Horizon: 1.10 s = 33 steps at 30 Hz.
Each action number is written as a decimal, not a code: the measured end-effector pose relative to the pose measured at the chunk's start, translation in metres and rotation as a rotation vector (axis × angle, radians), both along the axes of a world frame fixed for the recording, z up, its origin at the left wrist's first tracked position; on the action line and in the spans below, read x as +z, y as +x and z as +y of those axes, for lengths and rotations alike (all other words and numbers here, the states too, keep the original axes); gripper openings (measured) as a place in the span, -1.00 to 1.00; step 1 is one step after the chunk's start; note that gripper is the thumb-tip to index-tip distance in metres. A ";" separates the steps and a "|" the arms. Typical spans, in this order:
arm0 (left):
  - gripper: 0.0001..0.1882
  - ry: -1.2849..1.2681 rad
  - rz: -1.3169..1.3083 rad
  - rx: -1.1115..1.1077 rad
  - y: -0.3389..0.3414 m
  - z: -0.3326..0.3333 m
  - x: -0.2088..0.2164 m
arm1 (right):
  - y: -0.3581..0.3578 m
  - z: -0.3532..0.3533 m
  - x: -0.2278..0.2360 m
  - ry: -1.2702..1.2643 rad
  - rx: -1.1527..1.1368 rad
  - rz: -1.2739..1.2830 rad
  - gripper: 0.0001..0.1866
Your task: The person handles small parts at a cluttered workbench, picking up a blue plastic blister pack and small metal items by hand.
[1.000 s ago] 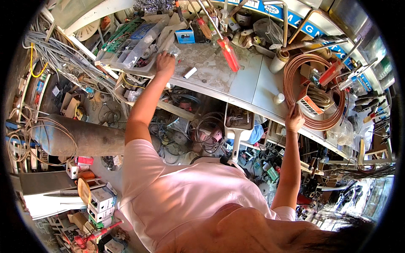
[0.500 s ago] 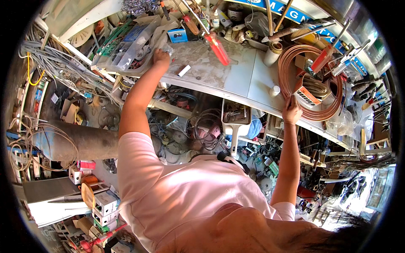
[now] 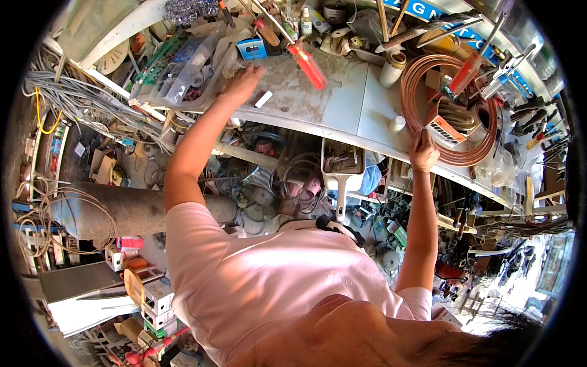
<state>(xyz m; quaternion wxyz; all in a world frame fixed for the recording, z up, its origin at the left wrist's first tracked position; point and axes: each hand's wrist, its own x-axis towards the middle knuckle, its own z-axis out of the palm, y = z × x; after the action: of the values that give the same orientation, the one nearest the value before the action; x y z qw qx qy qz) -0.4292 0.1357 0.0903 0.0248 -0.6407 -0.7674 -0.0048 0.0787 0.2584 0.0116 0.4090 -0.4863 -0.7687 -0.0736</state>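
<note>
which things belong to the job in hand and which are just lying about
Likely in use:
copper coil, at the right hand
plastic tray, near the left hand

Just lying about:
metal cylinder
white pan
cardboard box

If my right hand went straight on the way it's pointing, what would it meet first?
Most likely the copper coil: your right hand points toward its near left edge, with the fingertips right at it. From this one view, I can't tell whether they already touch.
</note>
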 end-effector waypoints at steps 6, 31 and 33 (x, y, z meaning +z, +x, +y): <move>-0.56 -0.113 -0.410 -0.341 0.081 -0.003 0.005 | -0.001 0.001 -0.001 -0.014 -0.028 -0.036 -0.78; -0.60 0.163 -0.343 0.319 -0.035 0.201 -0.150 | -0.003 -0.002 0.005 -0.038 -0.029 0.004 -0.86; -0.56 0.068 -0.261 0.258 -0.031 0.199 -0.136 | -0.004 -0.003 0.006 -0.046 -0.006 0.023 -0.87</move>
<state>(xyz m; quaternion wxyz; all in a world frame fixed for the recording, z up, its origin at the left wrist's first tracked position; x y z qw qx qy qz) -0.4605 0.3343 -0.0456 -0.0529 -0.5299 -0.8392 -0.1106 0.0751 0.2554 0.0175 0.4061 -0.4988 -0.7639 -0.0518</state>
